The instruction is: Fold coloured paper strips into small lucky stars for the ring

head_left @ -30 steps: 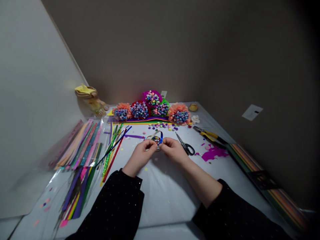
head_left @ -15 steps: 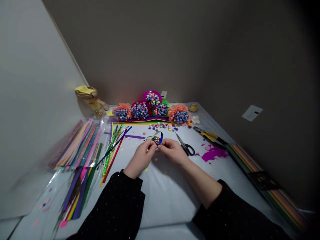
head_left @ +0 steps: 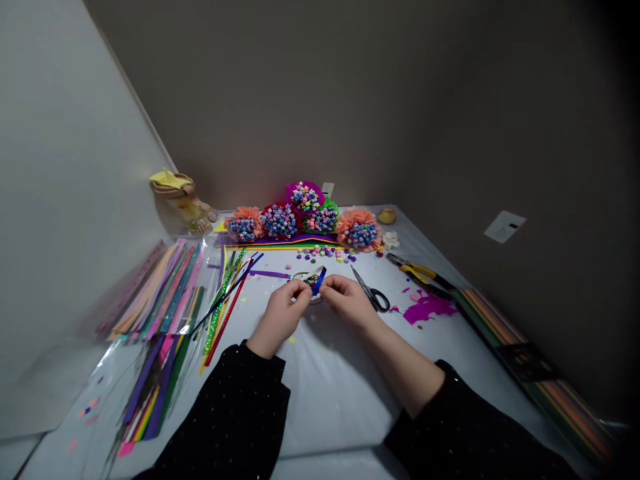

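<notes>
Between my hands is a narrow blue paper strip (head_left: 319, 281), folded over on itself, with a pale underside. My left hand (head_left: 287, 308) pinches one part of it between thumb and forefinger. Close by on the right, my right hand (head_left: 346, 300) pinches the strip's other part. Behind my fingertips lies a small round dish (head_left: 301, 275) with shiny bits in it, mostly hidden by the strip and my fingers. Small folded paper stars (head_left: 325, 252) are scattered just beyond. Black-handled scissors (head_left: 373, 293) lie right of my right hand.
Several paper-star bouquets (head_left: 305, 198) stand along the back wall. Loose shiny strips (head_left: 227, 307) and packs of paper strips (head_left: 167, 287) lie left. At right are yellow-black pliers (head_left: 417, 270), magenta paper scraps (head_left: 425, 307) and a long paper pack (head_left: 530, 373).
The strip's raised loop has become smaller and more folded between my fingers. My right hand has shifted slightly up and right; my left hand has barely moved.
</notes>
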The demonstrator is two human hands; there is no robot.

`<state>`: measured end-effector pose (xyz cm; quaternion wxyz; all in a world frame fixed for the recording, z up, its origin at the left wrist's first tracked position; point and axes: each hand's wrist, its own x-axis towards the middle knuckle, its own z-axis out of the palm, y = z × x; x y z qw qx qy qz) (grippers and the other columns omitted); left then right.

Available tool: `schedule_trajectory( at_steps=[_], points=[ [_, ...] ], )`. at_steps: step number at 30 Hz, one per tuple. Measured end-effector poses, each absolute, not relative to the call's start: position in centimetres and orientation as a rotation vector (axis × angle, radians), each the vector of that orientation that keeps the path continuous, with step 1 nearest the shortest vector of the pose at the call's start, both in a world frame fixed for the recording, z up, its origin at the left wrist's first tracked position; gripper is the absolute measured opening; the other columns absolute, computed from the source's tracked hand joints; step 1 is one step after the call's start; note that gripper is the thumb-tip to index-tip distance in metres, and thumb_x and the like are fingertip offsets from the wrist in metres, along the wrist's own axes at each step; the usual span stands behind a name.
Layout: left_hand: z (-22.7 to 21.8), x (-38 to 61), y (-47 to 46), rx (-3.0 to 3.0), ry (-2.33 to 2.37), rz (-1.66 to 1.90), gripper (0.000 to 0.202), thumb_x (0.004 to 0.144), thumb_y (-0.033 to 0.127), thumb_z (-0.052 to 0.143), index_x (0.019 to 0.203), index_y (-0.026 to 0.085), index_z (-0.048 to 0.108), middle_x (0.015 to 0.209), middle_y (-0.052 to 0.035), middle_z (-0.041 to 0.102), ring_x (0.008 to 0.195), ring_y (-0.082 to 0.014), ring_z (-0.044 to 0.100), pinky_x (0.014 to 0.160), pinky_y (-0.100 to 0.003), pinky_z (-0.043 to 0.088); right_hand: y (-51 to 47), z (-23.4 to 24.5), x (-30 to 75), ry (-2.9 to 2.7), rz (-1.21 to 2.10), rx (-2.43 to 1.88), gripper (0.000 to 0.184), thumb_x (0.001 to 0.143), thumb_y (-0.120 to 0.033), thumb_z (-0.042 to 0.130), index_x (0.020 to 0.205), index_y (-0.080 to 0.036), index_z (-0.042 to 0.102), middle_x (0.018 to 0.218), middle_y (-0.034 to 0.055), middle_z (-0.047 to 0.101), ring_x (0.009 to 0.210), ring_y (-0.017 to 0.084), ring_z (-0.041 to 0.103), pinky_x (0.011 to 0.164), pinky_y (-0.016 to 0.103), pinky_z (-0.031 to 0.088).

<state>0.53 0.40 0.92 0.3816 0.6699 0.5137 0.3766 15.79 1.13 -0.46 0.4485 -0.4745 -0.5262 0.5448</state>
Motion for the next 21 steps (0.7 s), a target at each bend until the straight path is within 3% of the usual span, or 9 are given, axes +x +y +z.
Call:
schedule_trajectory(
  at_steps=[12,21],
  points=[
    [0.6,0.5,0.2,1.920,1.340,1.089,0.014,0.084,0.024,0.047,0.077,0.017,0.056,0.076,-0.0020,0.059,0.074,-0.0149,0.055,0.064,-0.023,0.042,0.1,-0.1,15.6,-1.531,0.767,-1.228,0.011,0.076,-0.026,0.057,0.074,-0.017,0.063,0.072,0.0030,0.062,0.063,0.013,0.054,0.059,0.025,0.043],
    [0.4,0.5,0.2,2.020,1.294,1.120,0.014,0.086,0.022,0.047,0.080,0.017,0.058,0.080,-0.0029,0.060,0.077,-0.0149,0.056,0.068,-0.025,0.043,0.0,-0.1,15.7,-1.580,0.744,-1.224,0.010,0.076,-0.023,0.057,0.073,-0.017,0.064,0.072,0.0034,0.063,0.063,0.014,0.055,0.058,0.024,0.044]
  ],
)
